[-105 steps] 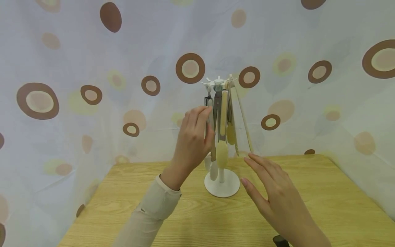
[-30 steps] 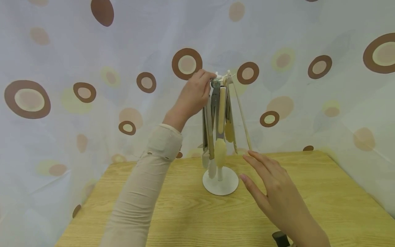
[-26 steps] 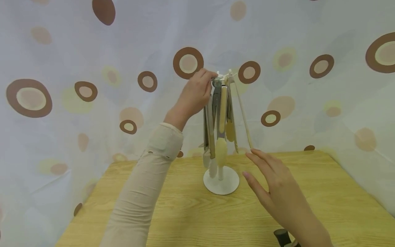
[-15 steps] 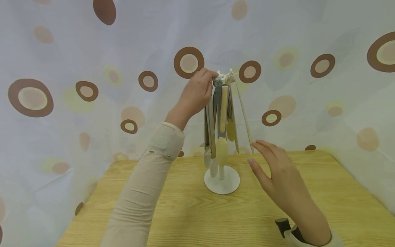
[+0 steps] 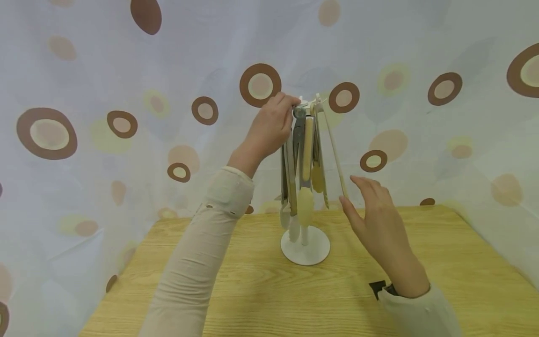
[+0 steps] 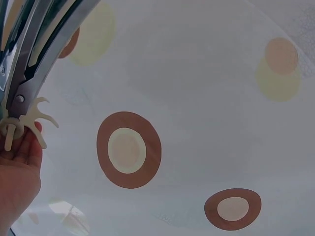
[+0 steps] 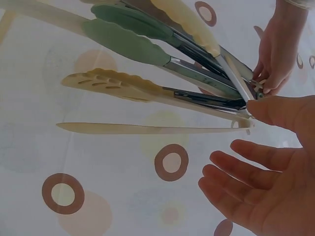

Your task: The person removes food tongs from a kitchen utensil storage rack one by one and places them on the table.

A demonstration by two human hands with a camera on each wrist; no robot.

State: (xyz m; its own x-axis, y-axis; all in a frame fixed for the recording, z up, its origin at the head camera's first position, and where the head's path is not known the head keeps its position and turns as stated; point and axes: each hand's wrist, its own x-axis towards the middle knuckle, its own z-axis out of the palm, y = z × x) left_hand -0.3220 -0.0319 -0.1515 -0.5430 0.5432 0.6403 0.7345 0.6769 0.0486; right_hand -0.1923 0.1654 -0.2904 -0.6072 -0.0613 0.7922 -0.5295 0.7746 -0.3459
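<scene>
A white utensil rack (image 5: 305, 255) stands on the table, hung with several kitchen tongs (image 5: 306, 206). My left hand (image 5: 269, 124) is at the rack's top, its fingers curled at the hooks (image 6: 42, 115) in the left wrist view. My right hand (image 5: 381, 217) has its thumb and fingers spread, right at the lower end of a slender pale utensil (image 7: 147, 129) that slants out from the rack. Green-tipped tongs (image 7: 123, 43) and tongs with a slotted cream tip (image 7: 108, 86) hang beside it. Other utensils behind my left hand are partly hidden.
The wooden table (image 5: 244, 290) carries the rack near its back edge. Behind it hangs a pale curtain (image 5: 236, 37) with brown and yellow spots. A small dark piece (image 5: 377, 288) sticks out beside my right sleeve.
My left hand has risen from beside the left-hand tongs to the rack's top and stays there. My right hand has moved up and forward, closer around the slender utensil's lower end.
</scene>
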